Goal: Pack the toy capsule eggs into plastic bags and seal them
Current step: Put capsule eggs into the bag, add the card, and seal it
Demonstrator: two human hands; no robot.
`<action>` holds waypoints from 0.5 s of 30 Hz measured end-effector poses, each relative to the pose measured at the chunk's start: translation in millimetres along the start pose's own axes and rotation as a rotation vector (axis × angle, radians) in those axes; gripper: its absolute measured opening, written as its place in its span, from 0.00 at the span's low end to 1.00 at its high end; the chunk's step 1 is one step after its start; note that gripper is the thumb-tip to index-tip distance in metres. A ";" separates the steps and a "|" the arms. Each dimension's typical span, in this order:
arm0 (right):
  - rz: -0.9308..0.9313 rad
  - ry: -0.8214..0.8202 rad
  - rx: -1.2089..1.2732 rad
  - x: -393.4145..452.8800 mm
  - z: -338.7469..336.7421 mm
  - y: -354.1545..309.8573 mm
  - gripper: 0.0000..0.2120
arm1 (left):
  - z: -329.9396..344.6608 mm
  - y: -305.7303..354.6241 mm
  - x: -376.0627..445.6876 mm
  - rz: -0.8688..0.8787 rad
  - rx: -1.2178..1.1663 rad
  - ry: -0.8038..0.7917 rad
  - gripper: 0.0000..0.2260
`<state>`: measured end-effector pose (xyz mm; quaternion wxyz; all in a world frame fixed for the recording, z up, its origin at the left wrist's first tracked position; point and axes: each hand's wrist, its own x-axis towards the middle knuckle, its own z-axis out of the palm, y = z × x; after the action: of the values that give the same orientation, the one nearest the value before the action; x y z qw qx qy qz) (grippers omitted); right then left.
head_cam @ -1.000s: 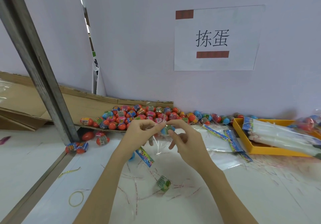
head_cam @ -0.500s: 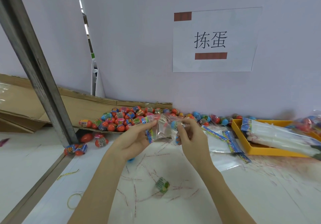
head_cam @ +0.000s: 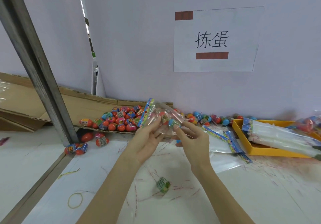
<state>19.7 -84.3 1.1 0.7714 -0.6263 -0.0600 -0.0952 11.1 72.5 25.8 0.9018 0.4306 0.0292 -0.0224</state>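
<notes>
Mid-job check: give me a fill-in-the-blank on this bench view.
1. Both hands hold a clear ____ with eggs inside.
2. The spare bags lie in a ____ tray.
3. The loose egg nearest the camera has a ____ wrapper.
4. The rubber band lies by the ____ forearm.

Missing: bag; yellow; green; left

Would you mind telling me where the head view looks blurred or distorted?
Head view: the bag between left hand and right hand is motion-smeared; the steel post leans from wide-angle distortion; the yellow tray edge is soft.
</notes>
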 end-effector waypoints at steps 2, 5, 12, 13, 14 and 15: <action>-0.045 -0.035 -0.091 -1.5 1.2 1.3 0.11 | 0.6 -7.5 3.2 0.034 0.018 0.135 0.20; -0.097 -0.118 -0.162 -6.0 6.1 2.3 0.14 | -2.0 -13.5 3.6 0.050 0.004 0.228 0.19; -0.143 -0.044 -0.180 -15.7 14.6 1.0 0.11 | -0.5 -15.5 2.2 -0.008 0.012 0.187 0.20; -0.147 -0.016 -0.170 -16.2 14.5 0.6 0.10 | 0.8 -16.8 1.2 -0.003 0.012 0.166 0.20; -0.145 0.006 -0.159 -15.9 13.8 0.1 0.09 | 1.6 -18.2 0.9 0.005 0.012 0.151 0.20; -0.143 0.017 -0.150 -14.7 12.8 -0.3 0.08 | 2.1 -20.0 1.0 0.010 0.015 0.141 0.19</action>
<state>5.6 -70.8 1.0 0.7139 -0.6758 -0.0906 -0.1595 10.9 58.3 11.6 0.8943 0.4382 0.0901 0.0123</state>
